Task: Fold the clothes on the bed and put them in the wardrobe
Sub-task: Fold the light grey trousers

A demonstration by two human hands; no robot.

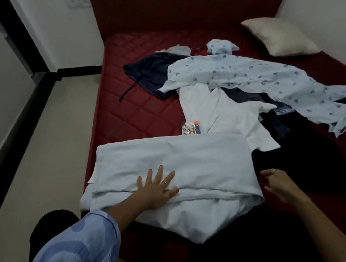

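Observation:
A pale blue garment [185,165] lies partly folded at the near edge of the red bed [135,108]. My left hand [156,189] presses flat on its lower fold, fingers spread. My right hand [279,184] hovers just off the garment's right edge, fingers loosely extended, holding nothing. Beyond lie a white shirt [220,113], a light blue patterned garment [272,86], a navy garment [151,71] and a dark garment [308,162], all unfolded.
A cream pillow [279,38] lies at the bed's far right by the wall. Beige floor [56,137] runs along the bed's left side, with a black-trimmed white wall [49,26]. A small printed tag [191,128] lies beside the white shirt.

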